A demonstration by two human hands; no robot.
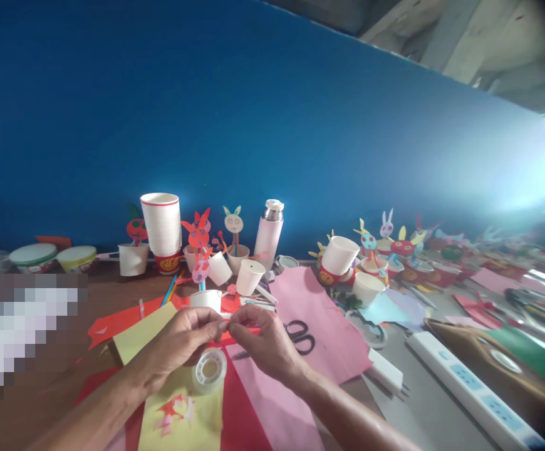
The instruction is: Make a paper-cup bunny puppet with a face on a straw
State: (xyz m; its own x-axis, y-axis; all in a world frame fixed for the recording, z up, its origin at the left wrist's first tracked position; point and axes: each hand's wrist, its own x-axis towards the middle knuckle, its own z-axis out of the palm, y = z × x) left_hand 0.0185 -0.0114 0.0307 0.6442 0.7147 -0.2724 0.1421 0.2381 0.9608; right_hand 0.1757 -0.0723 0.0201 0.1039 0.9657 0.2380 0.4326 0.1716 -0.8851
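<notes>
My left hand (200, 329) and my right hand (265, 338) meet over the middle of the table, fingertips pinched close together. Whatever lies between them is too small to make out. Just below sits a roll of clear tape (210, 371) on yellow paper (183, 426), near some small red and yellow paper cutouts (176, 413). Beside my right hand are black-handled scissors (302, 338), their blades partly under the hand. Behind my hands stands a white paper cup (205, 300) with a pink paper face (201, 271) on a blue stick.
A tall stack of paper cups (162, 225) and a pink thermos (269, 241) stand near the blue wall. Pink paper (319, 319) spreads to the right, with a white plug adapter (385, 371) and a power strip (470, 382) beyond. Several cups with paper animals line the back.
</notes>
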